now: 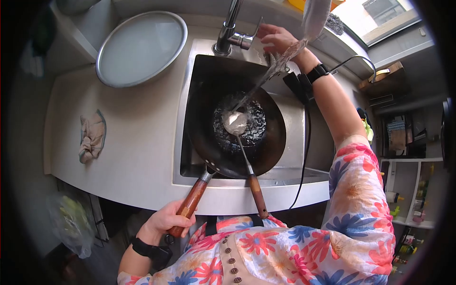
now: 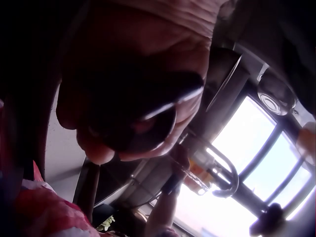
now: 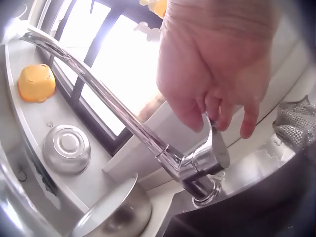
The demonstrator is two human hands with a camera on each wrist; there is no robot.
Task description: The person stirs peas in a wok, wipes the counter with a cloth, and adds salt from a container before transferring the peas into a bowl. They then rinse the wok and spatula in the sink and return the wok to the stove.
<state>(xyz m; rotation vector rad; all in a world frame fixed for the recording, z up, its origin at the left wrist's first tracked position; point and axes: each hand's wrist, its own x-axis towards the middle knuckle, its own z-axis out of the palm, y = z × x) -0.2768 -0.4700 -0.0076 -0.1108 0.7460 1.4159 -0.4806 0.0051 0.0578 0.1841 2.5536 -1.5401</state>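
My left hand (image 1: 171, 219) grips the wooden handle (image 1: 192, 202) of a dark wok (image 1: 270, 147) in the sink; in the left wrist view the hand (image 2: 143, 64) is curled round the shadowed handle end. A metal ladle (image 1: 234, 122) lies in the wok, its wooden grip (image 1: 257, 195) over the counter's front edge. Water (image 1: 273, 71) streams into the wok. At the faucet (image 3: 113, 106), the thumb and finger of my right hand (image 1: 280, 40) pinch the lever (image 3: 210, 143), also in the right wrist view, where the hand (image 3: 217, 74) is above it.
A large pale basin (image 1: 142, 50) stands left of the sink (image 1: 294, 118), with a crumpled cloth (image 1: 92, 136) nearer on the counter (image 1: 137, 137). Metal bowls (image 3: 66, 148), a yellow object (image 3: 37, 83) and a metal scourer (image 3: 296, 123) are around the faucet. A cable hangs from my right wrist.
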